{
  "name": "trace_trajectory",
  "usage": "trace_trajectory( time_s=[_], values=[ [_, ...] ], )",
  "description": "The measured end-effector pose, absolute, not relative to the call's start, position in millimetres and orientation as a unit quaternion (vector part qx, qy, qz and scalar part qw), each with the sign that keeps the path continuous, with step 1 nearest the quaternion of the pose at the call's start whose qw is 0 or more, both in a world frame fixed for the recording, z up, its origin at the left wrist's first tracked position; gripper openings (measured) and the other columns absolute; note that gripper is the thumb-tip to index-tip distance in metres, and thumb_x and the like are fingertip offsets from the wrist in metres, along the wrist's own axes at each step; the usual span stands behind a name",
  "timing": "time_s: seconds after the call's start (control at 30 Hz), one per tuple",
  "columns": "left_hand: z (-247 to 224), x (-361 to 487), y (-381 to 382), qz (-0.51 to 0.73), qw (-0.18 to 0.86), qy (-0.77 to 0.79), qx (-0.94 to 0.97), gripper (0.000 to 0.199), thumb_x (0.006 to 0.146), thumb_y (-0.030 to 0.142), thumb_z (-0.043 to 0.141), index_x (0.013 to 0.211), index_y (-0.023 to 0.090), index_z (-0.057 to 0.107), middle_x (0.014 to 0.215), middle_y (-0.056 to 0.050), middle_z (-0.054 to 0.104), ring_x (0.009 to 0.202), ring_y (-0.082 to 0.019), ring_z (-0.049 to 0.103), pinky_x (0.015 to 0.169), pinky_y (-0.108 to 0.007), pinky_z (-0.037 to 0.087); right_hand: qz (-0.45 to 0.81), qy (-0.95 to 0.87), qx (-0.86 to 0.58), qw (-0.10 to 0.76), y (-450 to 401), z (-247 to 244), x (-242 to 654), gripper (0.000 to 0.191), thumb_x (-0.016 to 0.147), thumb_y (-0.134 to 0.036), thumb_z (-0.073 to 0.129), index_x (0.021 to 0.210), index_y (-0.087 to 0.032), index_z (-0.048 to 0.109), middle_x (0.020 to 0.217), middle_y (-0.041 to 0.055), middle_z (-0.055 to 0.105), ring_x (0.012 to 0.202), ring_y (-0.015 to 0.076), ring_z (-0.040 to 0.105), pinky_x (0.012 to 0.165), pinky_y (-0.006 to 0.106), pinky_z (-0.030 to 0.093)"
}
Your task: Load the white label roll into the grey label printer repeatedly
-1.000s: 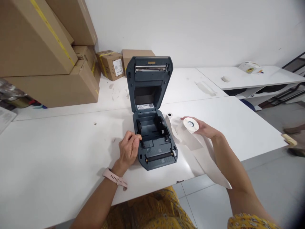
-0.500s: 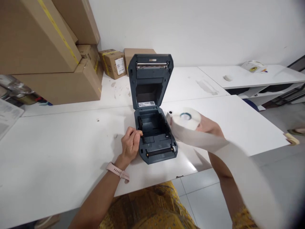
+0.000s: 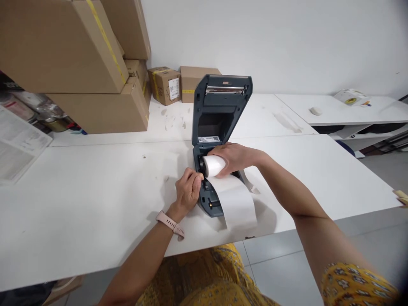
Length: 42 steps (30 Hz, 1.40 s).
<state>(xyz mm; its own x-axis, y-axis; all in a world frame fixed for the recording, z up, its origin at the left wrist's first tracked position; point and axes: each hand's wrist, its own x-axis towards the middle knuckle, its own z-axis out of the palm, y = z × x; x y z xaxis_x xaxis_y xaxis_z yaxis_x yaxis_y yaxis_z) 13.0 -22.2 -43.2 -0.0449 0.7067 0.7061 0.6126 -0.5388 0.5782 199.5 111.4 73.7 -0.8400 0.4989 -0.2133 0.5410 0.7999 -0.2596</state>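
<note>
A dark blue-grey label printer (image 3: 208,199) stands on the white table with its lid (image 3: 219,106) raised. My right hand (image 3: 234,157) is wrapped round a white label roll (image 3: 214,165) inside the printer's bay. From the roll a loose white strip (image 3: 239,199) hangs over the printer's front and its right side. My left hand (image 3: 188,189), with curled fingers, grips the left edge of the bay beside the roll; its fingertips are partly hidden there.
Large cardboard boxes (image 3: 102,108) are stacked at the back left, with smaller boxes (image 3: 164,87) beside them. A plastic-wrapped stack (image 3: 19,144) lies at the far left. On the right, a side shelf (image 3: 296,106) bears a white box (image 3: 352,97). The table's front edge is near my body.
My right hand has brought the roll from the printer's right side into its bay. The roll is now on its side, and its strip lies across the printer's front. My left hand keeps its hold.
</note>
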Motion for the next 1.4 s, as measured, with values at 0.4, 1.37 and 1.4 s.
trace_trajectory(
  time_s=[0.4,1.37,1.4],
  values=[
    [-42,13,-22,0.541,0.034,0.475,0.693,0.042,0.11,0.028,0.033,0.088,0.019,0.067,0.084,-0.003,0.062,0.076,-0.014,0.063,0.07,-0.026,0.051,-0.114,0.959,0.254,-0.052,86,42,214,0.07,0.097,-0.059,0.061,0.151,-0.015,0.053,0.154,0.02,0.056,0.137,0.0396,0.057,0.112,0.058,0.046],
    [-38,13,-24,0.521,0.062,0.496,0.692,0.04,0.109,0.033,0.036,0.088,0.02,0.067,0.084,-0.003,0.059,0.077,-0.015,0.06,0.072,-0.028,0.05,0.037,0.923,0.35,-0.159,-57,-8,240,0.082,0.101,-0.063,0.047,0.167,-0.042,0.004,0.168,0.0003,0.039,0.156,0.0325,0.038,0.127,0.062,0.024],
    [-39,13,-24,0.521,0.064,0.496,0.692,0.04,0.109,0.033,0.036,0.088,0.02,0.068,0.084,-0.003,0.059,0.077,-0.015,0.06,0.072,-0.028,0.05,0.036,0.921,0.354,-0.16,-58,-8,240,0.081,0.101,-0.063,0.046,0.167,-0.043,0.003,0.168,-0.0002,0.039,0.155,0.0323,0.038,0.127,0.062,0.024]
  ],
)
